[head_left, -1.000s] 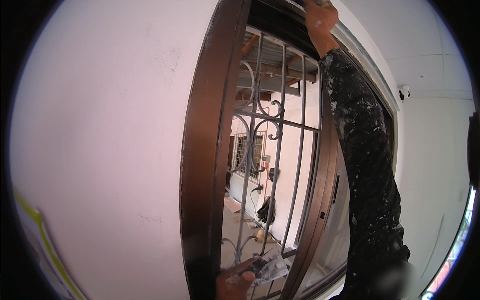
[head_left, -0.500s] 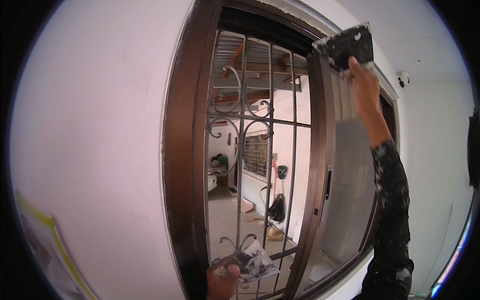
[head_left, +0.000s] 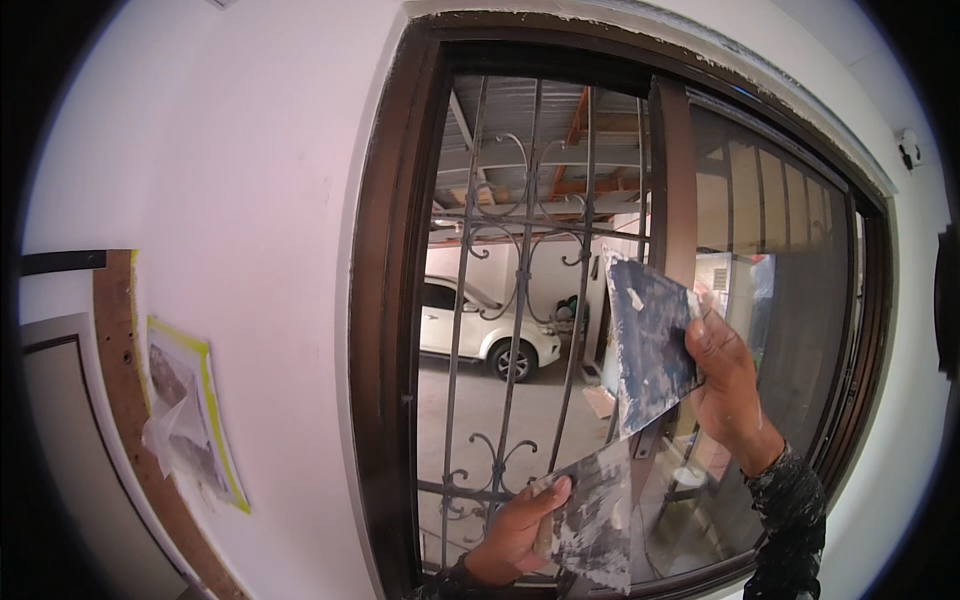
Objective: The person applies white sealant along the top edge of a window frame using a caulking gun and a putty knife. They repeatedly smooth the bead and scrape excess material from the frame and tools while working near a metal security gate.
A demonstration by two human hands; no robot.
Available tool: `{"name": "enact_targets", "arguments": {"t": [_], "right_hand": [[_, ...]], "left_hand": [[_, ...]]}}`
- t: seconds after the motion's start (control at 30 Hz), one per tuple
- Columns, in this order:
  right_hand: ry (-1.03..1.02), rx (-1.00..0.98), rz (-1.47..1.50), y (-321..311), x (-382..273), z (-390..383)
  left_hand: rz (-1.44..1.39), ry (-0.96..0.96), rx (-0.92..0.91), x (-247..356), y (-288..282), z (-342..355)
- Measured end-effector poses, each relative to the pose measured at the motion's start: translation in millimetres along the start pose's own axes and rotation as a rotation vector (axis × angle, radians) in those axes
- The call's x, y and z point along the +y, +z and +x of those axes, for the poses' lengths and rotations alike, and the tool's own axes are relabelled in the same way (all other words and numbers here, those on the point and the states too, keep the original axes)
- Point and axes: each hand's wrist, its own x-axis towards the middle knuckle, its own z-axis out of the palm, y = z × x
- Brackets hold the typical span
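Observation:
My right hand grips a dark, flat putty spreader by one side, thumb across its face. Dried white putty crusts the blade's edges. Lower and to the left, my left hand is closed on a second putty spreader, smeared grey and white. The lower corner of the right spreader comes close to the top of the left one; whether they touch I cannot tell. Both are held up in front of a brown sliding window frame and its iron grille.
White putty marks the frame's top edge. Left of the window, a fixture covered with plastic and yellow tape sits on the pale wall, beside a brown door jamb. A white car stands beyond the grille. A small camera is high on the right.
My right hand has come down from the upper frame with its spreader, and my left has moved right, bringing the two close together. The view has turned left, showing the car and door jamb.

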Motion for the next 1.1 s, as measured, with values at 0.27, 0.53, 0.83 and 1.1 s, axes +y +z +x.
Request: {"name": "enact_targets", "arguments": {"t": [0.27,0.53,0.83,1.1], "right_hand": [[0.147,-0.055,-0.081,-65,16,-47],[0.367,-0.003,0.072,-105,11,-98],[0.307,0.135,0.361,-179,15,-174],[0.048,0.071,1.123,-199,44,-204]], "left_hand": [[-0.054,0.039,0.027,-55,46,32],[-0.112,0.064,0.036,-65,67,53],[-0.099,0.123,0.014,-69,47,67],[0.958,0.174,0.053,-101,53,96]]}}
